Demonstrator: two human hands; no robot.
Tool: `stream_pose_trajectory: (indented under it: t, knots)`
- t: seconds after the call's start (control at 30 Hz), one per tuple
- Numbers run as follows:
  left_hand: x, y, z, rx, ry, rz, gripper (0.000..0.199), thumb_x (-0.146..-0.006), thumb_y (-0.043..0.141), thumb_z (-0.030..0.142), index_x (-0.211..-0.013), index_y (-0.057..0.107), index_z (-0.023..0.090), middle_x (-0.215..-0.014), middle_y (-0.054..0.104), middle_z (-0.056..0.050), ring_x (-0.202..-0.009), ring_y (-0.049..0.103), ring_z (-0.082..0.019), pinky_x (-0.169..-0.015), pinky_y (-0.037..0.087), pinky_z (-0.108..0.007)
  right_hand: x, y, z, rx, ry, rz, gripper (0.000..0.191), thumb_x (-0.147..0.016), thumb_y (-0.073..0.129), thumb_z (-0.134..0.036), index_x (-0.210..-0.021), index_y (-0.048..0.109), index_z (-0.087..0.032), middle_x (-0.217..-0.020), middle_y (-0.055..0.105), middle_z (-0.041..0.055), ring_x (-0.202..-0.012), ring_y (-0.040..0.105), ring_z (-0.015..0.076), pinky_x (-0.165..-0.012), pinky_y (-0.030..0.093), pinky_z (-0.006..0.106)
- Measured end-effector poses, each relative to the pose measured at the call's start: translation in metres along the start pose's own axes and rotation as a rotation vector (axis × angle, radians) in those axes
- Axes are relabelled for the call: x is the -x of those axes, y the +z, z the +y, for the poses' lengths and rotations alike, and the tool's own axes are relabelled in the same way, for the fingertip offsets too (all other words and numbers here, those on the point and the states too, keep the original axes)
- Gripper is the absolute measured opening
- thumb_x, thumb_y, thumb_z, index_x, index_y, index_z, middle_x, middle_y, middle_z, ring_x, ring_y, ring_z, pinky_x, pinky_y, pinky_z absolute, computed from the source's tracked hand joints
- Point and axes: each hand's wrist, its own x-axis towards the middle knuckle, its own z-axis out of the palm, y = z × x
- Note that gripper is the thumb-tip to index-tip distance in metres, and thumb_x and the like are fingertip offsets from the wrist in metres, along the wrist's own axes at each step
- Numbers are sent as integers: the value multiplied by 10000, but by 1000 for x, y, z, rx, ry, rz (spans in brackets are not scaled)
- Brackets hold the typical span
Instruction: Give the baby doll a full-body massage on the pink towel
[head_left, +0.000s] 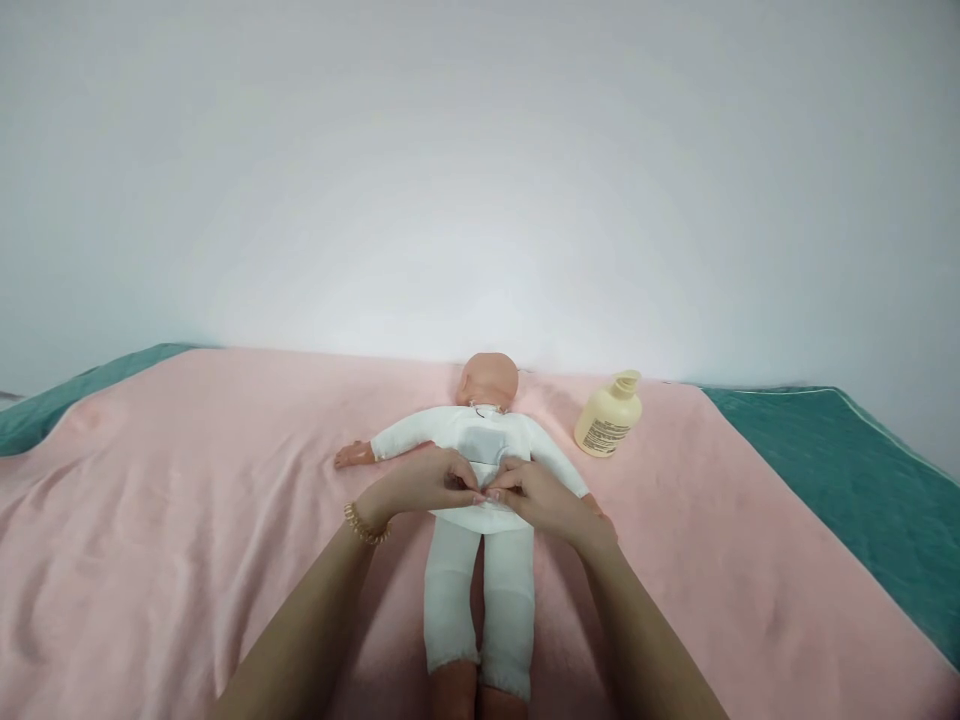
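A baby doll with a white cloth body lies stretched out on the pink blanket, its bald head away from me and its back seemingly up. Across its upper back is a grey rectangular patch. My left hand, with a coiled bracelet at the wrist, is closed in a pinch on the cloth of the lower back. Opposite it, my right hand pinches the same spot, thumbs and fingertips nearly meeting. The exact fold of cloth between the fingertips is mostly hidden.
To the right of the doll's head stands a pale yellow pump bottle. The pink blanket covers the bed, with a green quilted cover showing at both sides. A plain white wall rises behind.
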Motion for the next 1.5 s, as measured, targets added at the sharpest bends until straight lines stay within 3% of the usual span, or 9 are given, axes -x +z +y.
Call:
stream_pose_trajectory:
  t: [0.23,0.43,0.6,0.83,0.97,1.13,1.3,1.5]
  knots:
    - [-8,-2,-7,40,-30,23,197,-834,586,326,-809,745,212,-907,727,-21,-844,626,-184,-698,460,-260,-4,-3,15,-91,16,57,244,-928,512,-302,-909,750,-256,-895,584,15,-757,546,144,-688,390,272]
    - [-9,1,-8,-28,-32,34,195,-838,579,310,-793,743,217,-855,731,-7,-822,630,-186,-702,447,-271,-4,-2,12,-61,15,61,254,-920,520,-290,-822,745,-226,-915,613,25,-793,567,161,-708,411,281]
    - [-11,3,-10,-51,-33,189,228,-853,560,332,-761,726,206,-827,730,-12,-794,629,-185,-690,443,-277,-6,-5,12,7,-36,180,281,-937,483,-296,-861,741,-217,-886,627,35,-856,584,190,-752,434,302]
    - [-13,8,-9,-107,-49,202,260,-857,559,355,-715,703,192,-724,699,-3,-671,598,-159,-610,410,-263,-12,3,14,87,-58,214,270,-918,477,-224,-834,732,-196,-867,627,42,-836,588,183,-741,436,297]
    - [-15,12,-12,-43,8,342,306,-886,528,371,-695,670,180,-715,687,-11,-689,597,-158,-662,449,-275,-16,5,20,48,-112,301,280,-940,448,-248,-814,689,-181,-857,613,44,-823,580,180,-774,447,310]
    - [-20,19,-21,7,73,612,228,-902,529,353,-909,695,197,-977,720,-50,-974,620,-204,-880,477,-339,-24,10,32,68,-174,577,235,-951,446,-294,-975,655,-191,-977,608,76,-983,539,225,-899,431,377]
    - [-25,26,-29,-93,91,582,286,-926,492,334,-1121,654,200,-1168,675,-68,-1135,572,-229,-1035,404,-414,-33,15,41,152,-210,632,258,-947,458,-319,-1117,612,-202,-1144,567,102,-1110,492,249,-989,402,426]
    - [-27,28,-28,-37,22,530,299,-938,464,360,-1082,660,187,-1141,683,-66,-1102,587,-221,-1019,419,-407,-37,15,42,185,-159,514,279,-972,414,-323,-1104,615,-181,-1154,601,105,-1135,500,250,-994,406,425]
